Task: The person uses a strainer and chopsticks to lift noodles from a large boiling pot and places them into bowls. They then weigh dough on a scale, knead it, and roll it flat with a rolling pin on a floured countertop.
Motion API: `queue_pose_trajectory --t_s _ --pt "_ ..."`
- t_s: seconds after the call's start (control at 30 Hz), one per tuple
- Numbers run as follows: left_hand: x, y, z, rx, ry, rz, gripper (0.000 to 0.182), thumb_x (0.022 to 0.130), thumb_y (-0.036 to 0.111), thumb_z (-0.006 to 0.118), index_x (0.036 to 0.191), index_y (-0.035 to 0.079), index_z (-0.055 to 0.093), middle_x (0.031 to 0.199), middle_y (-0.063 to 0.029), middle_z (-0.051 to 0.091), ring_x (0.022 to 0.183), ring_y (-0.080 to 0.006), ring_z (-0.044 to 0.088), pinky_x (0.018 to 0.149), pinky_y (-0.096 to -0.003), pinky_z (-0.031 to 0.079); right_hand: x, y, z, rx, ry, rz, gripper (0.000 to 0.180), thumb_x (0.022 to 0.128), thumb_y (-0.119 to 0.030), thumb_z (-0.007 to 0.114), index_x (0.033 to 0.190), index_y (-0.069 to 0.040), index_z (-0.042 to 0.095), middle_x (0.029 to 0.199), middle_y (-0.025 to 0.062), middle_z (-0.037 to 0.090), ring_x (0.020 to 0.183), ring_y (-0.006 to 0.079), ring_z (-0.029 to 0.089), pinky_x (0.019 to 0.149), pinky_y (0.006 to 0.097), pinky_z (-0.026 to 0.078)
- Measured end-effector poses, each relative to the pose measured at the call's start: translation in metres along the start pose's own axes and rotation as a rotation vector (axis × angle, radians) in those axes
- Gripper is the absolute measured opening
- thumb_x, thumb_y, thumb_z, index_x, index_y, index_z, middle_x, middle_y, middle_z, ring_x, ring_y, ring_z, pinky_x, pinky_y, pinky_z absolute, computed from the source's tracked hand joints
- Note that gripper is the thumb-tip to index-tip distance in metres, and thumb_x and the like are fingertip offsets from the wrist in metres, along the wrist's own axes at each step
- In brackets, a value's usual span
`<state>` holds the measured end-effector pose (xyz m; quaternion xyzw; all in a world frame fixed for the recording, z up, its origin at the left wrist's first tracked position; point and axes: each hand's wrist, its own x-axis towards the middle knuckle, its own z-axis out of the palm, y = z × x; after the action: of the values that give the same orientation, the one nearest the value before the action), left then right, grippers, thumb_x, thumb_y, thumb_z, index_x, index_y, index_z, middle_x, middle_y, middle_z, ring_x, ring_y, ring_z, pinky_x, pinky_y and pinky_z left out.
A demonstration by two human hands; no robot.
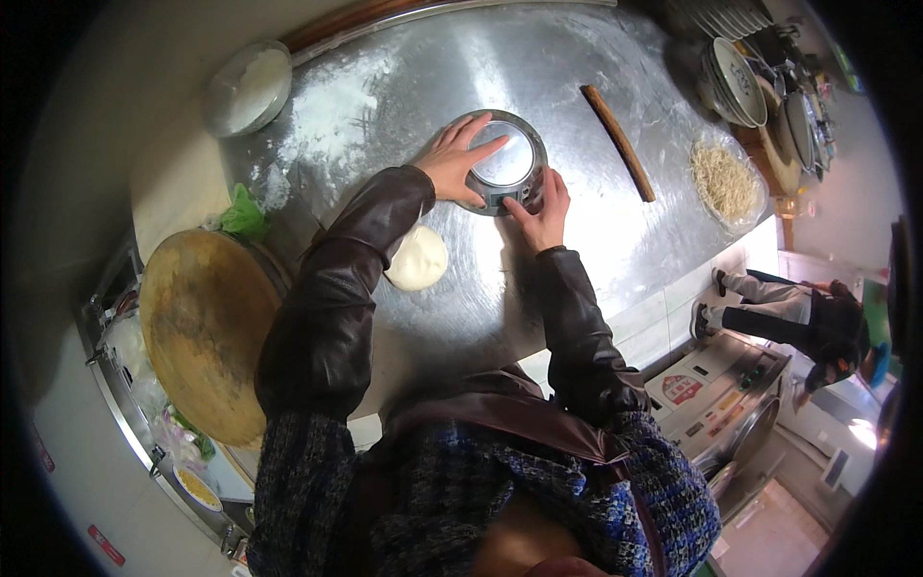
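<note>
A round metal kitchen scale (pixel 515 160) stands on the steel worktop (pixel 461 317) before me. My left hand (pixel 451 162) lies over its left side with fingers spread, some of them reaching onto the shiny weighing plate. My right hand (pixel 544 213) is at the front right of the scale. Its thumb touches the small dark display panel, while the other fingers lie along the rim. Close by my left forearm sits a smooth ball of dough (pixel 418 258), partly covered by the dark sleeve.
Loose flour (pixel 332 108) covers the back left beside a bowl of flour (pixel 249 90). A wooden rolling pin (pixel 618 143) and bagged noodles (pixel 727 180) lie right. A round chopping board (pixel 209 332) is at left. Stacked bowls (pixel 732 83) stand far right; a person (pixel 800 317) stands beyond.
</note>
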<state>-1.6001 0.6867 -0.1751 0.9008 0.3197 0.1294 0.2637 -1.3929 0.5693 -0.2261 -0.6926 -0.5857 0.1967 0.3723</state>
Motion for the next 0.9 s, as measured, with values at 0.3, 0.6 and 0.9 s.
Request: queue_pose_trajectory --t_s 0.3,0.6,0.9 --pt "-0.009 0.003 0.003 -0.04 0.024 -0.065 0.098 0.066 0.026 0.08 0.148 0.024 0.027 0.155 -0.0139 0.011 0.142 -0.0352 0.016 0.114 -0.0433 0.021 0.002 -0.005 -0.005 0.05 -0.066 0.032 0.087 0.066 -0.023 0.082 0.138 0.001 0.039 0.137 0.0226 0.038 0.124 0.0358 0.041 0.103 0.0419 0.037" --pt "-0.136 0.067 0.028 -0.079 0.302 -0.549 0.084 0.072 0.034 0.076 0.143 0.013 0.036 0.15 -0.0174 0.026 0.136 -0.0418 0.023 0.111 -0.0495 0.023 -0.054 -0.024 -0.034 0.293 -0.142 0.289 0.031 0.084 -0.008 0.065 0.114 0.0 0.06 0.1 0.0112 0.066 0.088 0.0173 0.063 0.08 0.0295 0.051" --pt "-0.149 0.072 0.036 -0.609 0.572 -0.549 0.052 0.073 0.016 0.066 0.124 0.01 0.058 0.127 -0.0193 0.052 0.113 -0.0372 0.051 0.098 -0.048 0.041 -0.096 -0.07 -0.004 0.604 -0.448 0.355 0.033 0.082 -0.006 0.069 0.113 -0.001 0.062 0.101 0.0073 0.066 0.092 0.0162 0.062 0.081 0.0276 0.05"
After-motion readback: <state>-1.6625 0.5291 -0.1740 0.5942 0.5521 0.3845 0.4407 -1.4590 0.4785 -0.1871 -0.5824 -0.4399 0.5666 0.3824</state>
